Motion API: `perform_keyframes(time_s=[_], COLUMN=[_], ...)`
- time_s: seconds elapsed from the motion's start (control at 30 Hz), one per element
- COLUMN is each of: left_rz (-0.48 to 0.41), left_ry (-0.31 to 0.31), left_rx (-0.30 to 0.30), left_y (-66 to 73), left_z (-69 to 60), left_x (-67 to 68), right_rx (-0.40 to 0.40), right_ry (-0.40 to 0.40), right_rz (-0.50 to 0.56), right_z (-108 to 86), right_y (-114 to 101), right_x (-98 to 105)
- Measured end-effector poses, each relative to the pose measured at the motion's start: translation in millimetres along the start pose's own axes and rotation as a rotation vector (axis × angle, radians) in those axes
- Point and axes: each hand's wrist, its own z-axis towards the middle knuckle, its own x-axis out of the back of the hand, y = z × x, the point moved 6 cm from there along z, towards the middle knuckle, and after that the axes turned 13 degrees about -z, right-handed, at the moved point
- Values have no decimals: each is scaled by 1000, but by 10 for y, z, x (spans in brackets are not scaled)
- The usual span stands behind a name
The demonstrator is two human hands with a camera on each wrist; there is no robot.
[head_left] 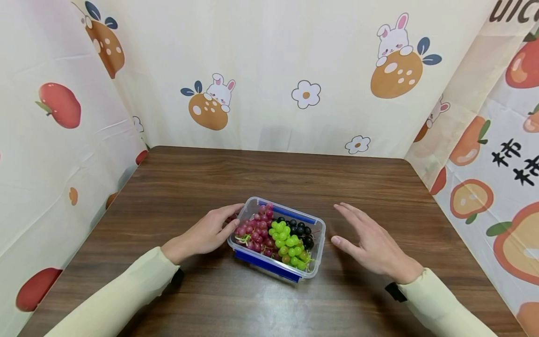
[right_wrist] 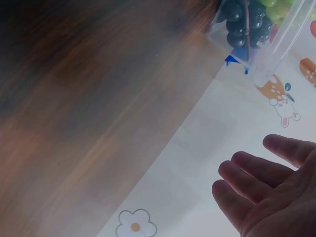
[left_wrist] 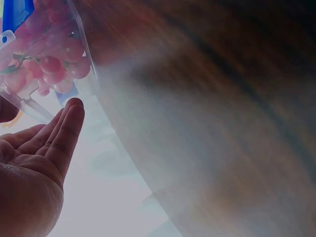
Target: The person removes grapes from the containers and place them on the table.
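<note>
A clear plastic food container [head_left: 321, 243] with blue side latches [head_left: 267, 267] stands lidless on the table. Red grapes [head_left: 257, 230] fill its left part, a bunch of green grapes [head_left: 288, 241] lies across the middle and right, and black grapes [head_left: 301, 228] lie behind them. At the container's left end is my left hand [head_left: 208, 231], fingers fairly straight along its outside; whether they press on it I cannot tell. My right hand [head_left: 375, 245] hovers off the right end, apart from the box, fingers extended and thumb spread. Nothing is in either hand.
The dark wooden table [head_left: 202, 173] reaches back to a cream curtain [head_left: 265, 56] printed with rabbits, fruit and flowers. Printed cloths also hang along the left and right sides. Dark bands [head_left: 396, 292] show at the cuffs of the pale sleeves.
</note>
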Motion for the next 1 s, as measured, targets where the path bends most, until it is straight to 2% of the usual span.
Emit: perform_keyframes(time_s=[1.0], left_rz=[13], left_ry=[2], left_rx=[22], left_y=[-4], left_z=[-6], left_x=[-13], right_rx=[83], right_ry=[51], right_rz=[-7], right_z=[89], right_y=[-373], right_x=[52])
